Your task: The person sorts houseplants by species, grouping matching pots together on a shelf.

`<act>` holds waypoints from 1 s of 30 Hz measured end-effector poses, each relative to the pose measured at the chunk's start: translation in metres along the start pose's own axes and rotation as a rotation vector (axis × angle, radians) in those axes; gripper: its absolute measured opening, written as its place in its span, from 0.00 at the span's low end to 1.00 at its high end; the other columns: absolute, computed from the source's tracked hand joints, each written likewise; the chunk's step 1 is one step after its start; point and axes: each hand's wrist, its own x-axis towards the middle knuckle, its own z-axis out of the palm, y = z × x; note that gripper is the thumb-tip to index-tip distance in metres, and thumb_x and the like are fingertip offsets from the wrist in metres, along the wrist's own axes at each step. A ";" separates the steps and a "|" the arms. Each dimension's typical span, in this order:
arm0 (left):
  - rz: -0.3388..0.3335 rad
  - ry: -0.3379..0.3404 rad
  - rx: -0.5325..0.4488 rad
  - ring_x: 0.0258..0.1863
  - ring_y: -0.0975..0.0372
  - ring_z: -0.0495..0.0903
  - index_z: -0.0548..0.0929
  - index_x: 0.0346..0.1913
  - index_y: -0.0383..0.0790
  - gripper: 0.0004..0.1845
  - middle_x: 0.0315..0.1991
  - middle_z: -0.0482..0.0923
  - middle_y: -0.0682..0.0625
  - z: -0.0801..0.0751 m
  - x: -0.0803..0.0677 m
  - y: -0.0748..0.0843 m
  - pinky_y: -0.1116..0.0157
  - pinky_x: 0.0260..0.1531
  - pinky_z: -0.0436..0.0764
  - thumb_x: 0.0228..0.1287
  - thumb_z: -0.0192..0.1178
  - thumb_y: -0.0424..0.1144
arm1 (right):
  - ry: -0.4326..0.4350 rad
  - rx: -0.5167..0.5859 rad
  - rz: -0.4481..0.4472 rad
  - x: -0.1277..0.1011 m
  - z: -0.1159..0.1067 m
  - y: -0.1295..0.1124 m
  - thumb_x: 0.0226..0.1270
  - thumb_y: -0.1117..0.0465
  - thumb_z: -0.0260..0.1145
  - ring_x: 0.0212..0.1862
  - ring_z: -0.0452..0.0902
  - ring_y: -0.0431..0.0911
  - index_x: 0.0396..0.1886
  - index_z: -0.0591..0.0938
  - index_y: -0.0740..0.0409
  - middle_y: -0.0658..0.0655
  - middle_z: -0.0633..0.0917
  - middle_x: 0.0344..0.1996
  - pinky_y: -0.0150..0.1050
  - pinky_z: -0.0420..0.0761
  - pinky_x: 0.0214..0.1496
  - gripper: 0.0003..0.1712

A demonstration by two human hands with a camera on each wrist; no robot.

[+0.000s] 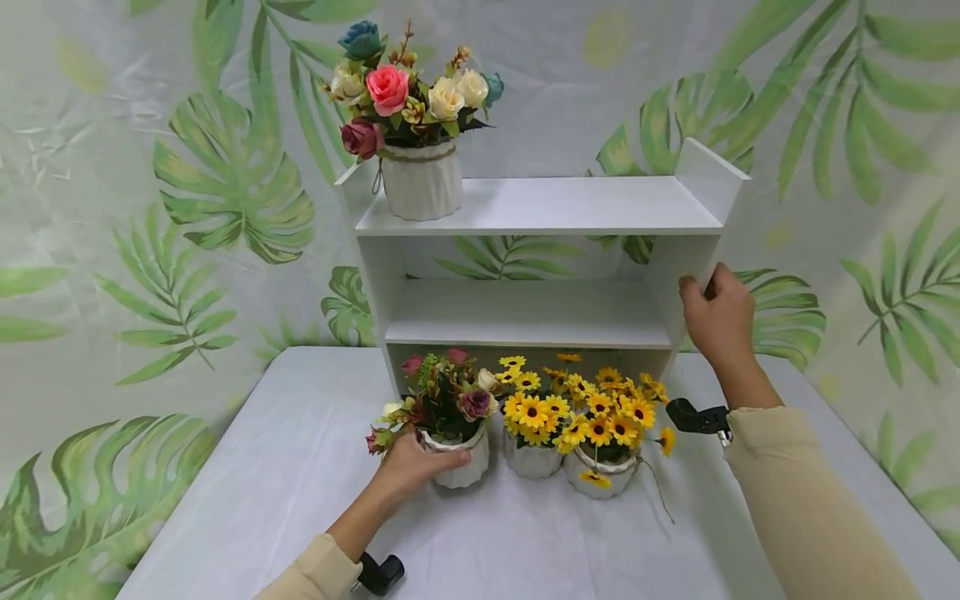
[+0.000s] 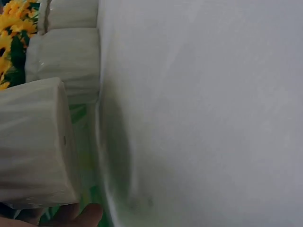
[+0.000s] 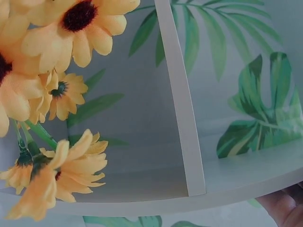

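Note:
My left hand (image 1: 415, 465) grips a white ribbed flowerpot (image 1: 468, 468) of artificial roses (image 1: 450, 396) in dusky pink and cream, thumb across its front. In the left wrist view this pot's underside (image 2: 66, 142) shows, raised off the cloth, with fingertips (image 2: 92, 213) below it. At the right, my right hand (image 1: 722, 317) holds the side panel of a white tiered shelf (image 1: 570, 204), fingers curled round its edge. The right wrist view shows part of that hand (image 3: 286, 208) at the panel, with yellow daisy-like flowers (image 3: 78, 38) close to the camera.
Two white pots of yellow flowers (image 1: 532, 462) (image 1: 603, 482) stand to the right of the held pot, before the shelf's bottom tier. A pot of mixed roses (image 1: 423, 187) stands at the left of the top board. White cloth (image 1: 300, 417) covers the table; a leaf-print backdrop (image 1: 240, 183) hangs behind.

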 end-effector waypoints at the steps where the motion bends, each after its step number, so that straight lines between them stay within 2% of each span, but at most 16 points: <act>1: 0.015 0.012 -0.003 0.59 0.51 0.78 0.71 0.66 0.34 0.46 0.58 0.81 0.41 -0.003 -0.001 0.002 0.50 0.62 0.76 0.46 0.78 0.50 | -0.002 0.001 0.001 0.000 0.000 0.000 0.73 0.54 0.51 0.47 0.79 0.59 0.51 0.77 0.70 0.71 0.83 0.47 0.35 0.70 0.38 0.23; 6: 0.083 0.028 0.004 0.62 0.52 0.76 0.67 0.71 0.40 0.48 0.63 0.78 0.42 -0.020 -0.007 0.022 0.51 0.62 0.77 0.47 0.78 0.50 | 0.006 0.001 -0.002 0.000 0.001 0.002 0.73 0.54 0.52 0.48 0.80 0.61 0.51 0.78 0.70 0.71 0.83 0.47 0.34 0.70 0.38 0.23; 10: 0.113 0.021 0.027 0.65 0.52 0.74 0.64 0.73 0.44 0.51 0.67 0.74 0.44 -0.031 -0.010 0.041 0.51 0.64 0.75 0.47 0.78 0.52 | 0.017 0.002 -0.008 0.001 0.001 0.002 0.72 0.54 0.52 0.47 0.80 0.60 0.51 0.78 0.70 0.71 0.84 0.46 0.27 0.67 0.36 0.23; 13: 0.125 0.011 0.036 0.67 0.52 0.72 0.62 0.74 0.46 0.52 0.69 0.72 0.46 -0.036 -0.012 0.053 0.50 0.66 0.74 0.47 0.77 0.52 | 0.017 -0.002 -0.005 0.001 0.001 0.002 0.73 0.54 0.52 0.47 0.80 0.58 0.51 0.78 0.70 0.71 0.83 0.46 0.26 0.66 0.36 0.23; 16: 0.136 -0.003 0.039 0.68 0.52 0.72 0.61 0.74 0.47 0.52 0.69 0.71 0.46 -0.041 -0.014 0.065 0.50 0.66 0.74 0.47 0.77 0.50 | 0.011 -0.005 -0.001 0.001 0.001 0.000 0.73 0.54 0.51 0.46 0.79 0.58 0.51 0.77 0.70 0.71 0.83 0.45 0.30 0.69 0.37 0.23; 19: 0.169 -0.013 0.060 0.66 0.53 0.73 0.61 0.74 0.46 0.51 0.69 0.71 0.46 -0.047 -0.015 0.082 0.52 0.64 0.76 0.47 0.77 0.49 | 0.009 0.001 -0.005 0.001 0.002 -0.001 0.73 0.54 0.51 0.47 0.79 0.60 0.52 0.77 0.71 0.72 0.83 0.46 0.39 0.73 0.40 0.23; 24: 0.268 -0.020 0.098 0.66 0.53 0.73 0.59 0.75 0.49 0.52 0.69 0.70 0.48 -0.052 -0.018 0.118 0.51 0.63 0.77 0.47 0.77 0.48 | 0.021 0.012 -0.013 0.001 0.003 0.000 0.73 0.55 0.51 0.50 0.80 0.63 0.54 0.76 0.72 0.73 0.83 0.50 0.51 0.78 0.44 0.24; 30: 0.330 -0.022 0.082 0.68 0.54 0.69 0.59 0.75 0.49 0.52 0.70 0.68 0.50 -0.047 -0.021 0.156 0.49 0.69 0.71 0.47 0.76 0.47 | 0.021 -0.002 -0.024 0.002 0.004 0.002 0.73 0.56 0.51 0.50 0.79 0.64 0.55 0.76 0.72 0.74 0.82 0.50 0.52 0.77 0.44 0.24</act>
